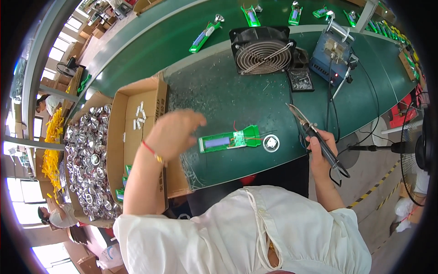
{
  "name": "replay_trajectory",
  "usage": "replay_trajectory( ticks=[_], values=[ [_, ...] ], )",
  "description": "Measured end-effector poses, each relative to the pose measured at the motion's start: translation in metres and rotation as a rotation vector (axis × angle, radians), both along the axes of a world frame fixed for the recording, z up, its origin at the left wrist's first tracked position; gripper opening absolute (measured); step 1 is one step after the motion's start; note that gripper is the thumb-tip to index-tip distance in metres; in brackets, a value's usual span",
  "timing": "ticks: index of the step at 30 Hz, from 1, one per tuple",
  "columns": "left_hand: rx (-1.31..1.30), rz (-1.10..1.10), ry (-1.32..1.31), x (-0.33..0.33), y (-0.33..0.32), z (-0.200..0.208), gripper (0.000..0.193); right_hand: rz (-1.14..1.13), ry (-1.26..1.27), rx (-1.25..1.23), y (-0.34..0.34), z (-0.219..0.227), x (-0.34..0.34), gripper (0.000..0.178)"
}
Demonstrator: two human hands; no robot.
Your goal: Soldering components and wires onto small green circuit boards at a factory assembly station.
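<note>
Fingers of the right hand (320, 153) are clamped round the dark handle of a soldering iron (315, 132), held at the near right edge of the table (219, 98). Its metal tip points far and left, raised clear of the work. A black cord loops down from the handle's near end.

Fingers of the left hand (175, 130) are held loosely together, slightly curled and empty, raised above the table's left edge; a red thread bracelet (150, 150) sits on the wrist. This hand is blurred, so finer detail cannot be told.

Between the two hands lies a green circuit board (230, 138), flat on the table, long side running left to right. It lies just right of the left hand, untouched, and well left of the iron's tip. A thin red wire (235, 125) rises from its far edge. Just beside its right end sits a small round metal part (271, 143).

Left of the table stands an open cardboard box (134, 123) with small white pieces on its floor and green boards at its near end. Farther left, a second box (89, 160) is heaped with shiny metal parts.

At the far side stand a black fan (262, 50), a tip stand with tray (300, 73) and a blue soldering station (333, 57). Beyond, more green boards (203, 37) lie spaced along a green conveyor (173, 41).
</note>
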State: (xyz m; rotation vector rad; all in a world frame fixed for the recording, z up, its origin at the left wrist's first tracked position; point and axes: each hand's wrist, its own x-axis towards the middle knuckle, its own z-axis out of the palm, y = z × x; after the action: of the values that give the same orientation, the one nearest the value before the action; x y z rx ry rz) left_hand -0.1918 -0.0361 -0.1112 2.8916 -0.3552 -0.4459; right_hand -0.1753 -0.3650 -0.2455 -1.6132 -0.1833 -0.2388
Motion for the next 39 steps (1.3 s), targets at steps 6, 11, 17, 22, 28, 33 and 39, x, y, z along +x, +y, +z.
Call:
replay_trajectory(
  ticks=[6,11,17,22,28,33,39],
  values=[
    [-0.041,0.255,0.025,-0.091,-0.025,-0.071,0.049,0.037,0.004,-0.017,-0.002,0.006,-0.005,0.021],
    [-0.401,0.464,-0.49,-0.101,-0.052,-0.121,0.026,0.113,0.012,0.009,0.005,0.004,-0.015,0.021],
    [-0.479,0.394,-0.683,-0.084,-0.045,-0.094,0.016,0.246,0.06,0.036,0.005,0.009,-0.034,0.021],
    [-0.215,0.094,-0.756,-0.074,-0.043,-0.094,0.022,0.405,0.071,0.027,0.02,0.016,-0.042,0.021],
    [-0.338,0.508,-0.221,-0.112,-0.008,-0.08,0.047,0.412,0.076,0.028,0.015,0.016,-0.041,0.021],
    [-0.71,0.562,-0.421,-0.084,-0.042,-0.096,0.003,0.395,0.079,-0.013,0.024,0.015,-0.039,0.02],
    [-0.389,0.153,-0.608,-0.063,-0.043,-0.095,0.01,0.427,0.096,0.023,0.022,0.02,-0.042,0.021]
  ],
)
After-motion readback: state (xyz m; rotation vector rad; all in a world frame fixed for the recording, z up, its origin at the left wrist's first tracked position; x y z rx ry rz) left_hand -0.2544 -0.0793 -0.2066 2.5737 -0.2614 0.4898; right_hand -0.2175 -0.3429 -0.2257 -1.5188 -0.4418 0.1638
